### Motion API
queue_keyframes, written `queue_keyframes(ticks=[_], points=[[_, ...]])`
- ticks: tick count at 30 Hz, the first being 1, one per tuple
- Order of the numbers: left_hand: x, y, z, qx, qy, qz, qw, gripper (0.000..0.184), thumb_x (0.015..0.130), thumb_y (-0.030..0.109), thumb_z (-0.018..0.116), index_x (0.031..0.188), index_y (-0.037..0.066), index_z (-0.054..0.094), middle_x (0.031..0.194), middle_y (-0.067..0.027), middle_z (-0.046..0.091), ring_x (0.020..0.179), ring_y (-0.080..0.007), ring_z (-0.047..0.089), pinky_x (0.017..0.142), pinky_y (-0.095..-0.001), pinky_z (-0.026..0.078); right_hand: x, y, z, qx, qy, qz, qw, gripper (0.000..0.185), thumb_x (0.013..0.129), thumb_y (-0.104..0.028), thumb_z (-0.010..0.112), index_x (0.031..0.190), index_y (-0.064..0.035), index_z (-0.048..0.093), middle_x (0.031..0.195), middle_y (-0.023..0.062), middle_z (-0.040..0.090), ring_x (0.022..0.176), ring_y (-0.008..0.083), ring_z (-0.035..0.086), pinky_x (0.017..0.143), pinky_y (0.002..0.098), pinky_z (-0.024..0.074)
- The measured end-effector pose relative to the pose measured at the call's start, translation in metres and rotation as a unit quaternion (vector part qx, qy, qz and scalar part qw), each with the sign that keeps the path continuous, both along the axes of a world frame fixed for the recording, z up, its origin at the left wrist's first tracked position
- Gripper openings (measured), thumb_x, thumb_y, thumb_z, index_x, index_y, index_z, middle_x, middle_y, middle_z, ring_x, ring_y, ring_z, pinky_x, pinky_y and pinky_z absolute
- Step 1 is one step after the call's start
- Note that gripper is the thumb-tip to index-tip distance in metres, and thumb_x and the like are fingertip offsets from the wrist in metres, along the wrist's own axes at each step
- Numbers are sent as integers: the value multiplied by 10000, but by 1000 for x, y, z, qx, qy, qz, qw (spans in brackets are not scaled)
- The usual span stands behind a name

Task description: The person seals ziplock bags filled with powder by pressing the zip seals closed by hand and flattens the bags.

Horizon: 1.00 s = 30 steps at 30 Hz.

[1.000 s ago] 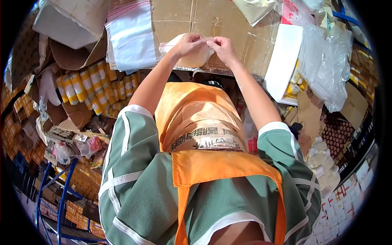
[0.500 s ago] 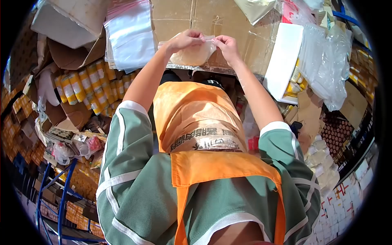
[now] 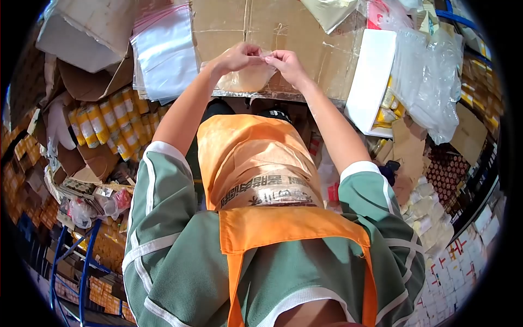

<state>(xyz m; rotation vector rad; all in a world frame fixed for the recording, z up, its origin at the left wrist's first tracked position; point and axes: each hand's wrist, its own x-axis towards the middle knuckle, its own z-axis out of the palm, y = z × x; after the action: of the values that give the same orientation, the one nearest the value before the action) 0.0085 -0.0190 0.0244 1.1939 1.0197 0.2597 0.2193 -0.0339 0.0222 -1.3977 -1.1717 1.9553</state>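
Observation:
A clear plastic bag with pale contents lies at the near edge of the cardboard-covered table. My left hand pinches its top edge from the left. From the right, my right hand pinches the same edge, its fingertips close to those of my left hand. What exactly the bag holds is hard to make out. Left of my hands lies a stack of clear zip bags with pink strips.
A white foam box with yellow packets stands on the right, beside crumpled clear plastic. Another foam box is at the upper left, above rows of yellow packages. A blue metal frame stands lower left.
The fingertips of my two hands have come closer together along the bag's top edge. The whole view has shifted slightly, so the table and hands appear further left.

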Motion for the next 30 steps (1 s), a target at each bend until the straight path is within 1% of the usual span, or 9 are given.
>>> queue_keyframes(ticks=[10, 12, 15, 18, 21, 24, 27, 29, 30], points=[[-24, -23, 0, 22, -24, 90, 995, 248, 945, 242, 625, 859, 10, 623, 735, 16, 548, 718, -58, 492, 662, -246, 426, -3, -3, 7, 116, -29, -53, 991, 170, 846, -79, 669, 701, -19, 603, 637, -61, 527, 606, 34, 444, 541, 229, 354], [-38, -28, 6, 170, 88, 58, 980, 282, 902, 301, 652, 878, 20, 646, 684, -80, 598, 631, -189, 552, 613, -339, 442, -1, -5, 9, 131, -29, -71, 988, 171, 843, -82, 674, 705, -10, 604, 635, -61, 528, 605, 30, 443, 535, 223, 352], [-61, -37, 19, 170, 148, 63, 972, 211, 904, 179, 644, 889, -30, 616, 742, -130, 615, 695, -218, 597, 691, -342, 474, 0, -9, 14, 140, -31, -73, 987, 173, 847, -86, 679, 711, -8, 607, 636, -60, 530, 603, 26, 438, 538, 220, 353], [-95, -50, 21, 199, 231, 39, 952, 152, 879, 141, 645, 882, -10, 626, 776, -149, 631, 703, -291, 595, 678, -366, 470, 0, -11, 23, 159, -53, -71, 983, 176, 852, -85, 679, 711, -8, 608, 635, -59, 531, 602, 24, 436, 538, 217, 351], [-131, -63, 25, 250, 245, 34, 936, 185, 866, 184, 645, 854, 0, 626, 795, -165, 640, 755, -370, 604, 667, -409, 472, 1, -8, 25, 134, -71, -46, 987, 135, 865, -69, 652, 745, -9, 634, 704, -28, 594, 679, 38, 501, 638, 206, 403], [-148, -69, 20, 265, 259, 29, 928, 127, 852, 128, 637, 852, 2, 625, 813, -157, 634, 769, -369, 595, 669, -417, 468, -3, -8, 22, 141, -68, -38, 987, 164, 865, -75, 662, 730, -4, 601, 657, -61, 533, 624, 24, 443, 560, 220, 372], [-155, -67, 8, 252, 243, 27, 936, 132, 873, 131, 630, 871, 0, 618, 807, -156, 630, 767, -351, 592, 678, -407, 468, -4, -3, 21, 129, -63, 11, 990, 83, 839, -88, 682, 808, -18, 650, 700, -9, 603, 652, 61, 526, 595, 231, 422], [-148, -66, 8, 207, 220, 61, 951, 138, 887, 134, 627, 890, -4, 617, 797, -142, 629, 750, -319, 589, 677, -391, 469, -18, 9, 40, 159, -203, 154, 954, 174, 796, -187, 717, 912, -58, 705, 801, 67, 683, 766, 167, 639, 723, 312, 495], [-146, -67, 9, 159, 198, 93, 963, 145, 902, 136, 623, 908, -8, 615, 787, -129, 629, 733, -287, 586, 677, -374, 470, -28, 17, 52, 159, -203, 154, 954, 174, 796, -187, 717, 912, -58, 705, 801, 67, 683, 766, 167, 639, 723, 312, 495]])
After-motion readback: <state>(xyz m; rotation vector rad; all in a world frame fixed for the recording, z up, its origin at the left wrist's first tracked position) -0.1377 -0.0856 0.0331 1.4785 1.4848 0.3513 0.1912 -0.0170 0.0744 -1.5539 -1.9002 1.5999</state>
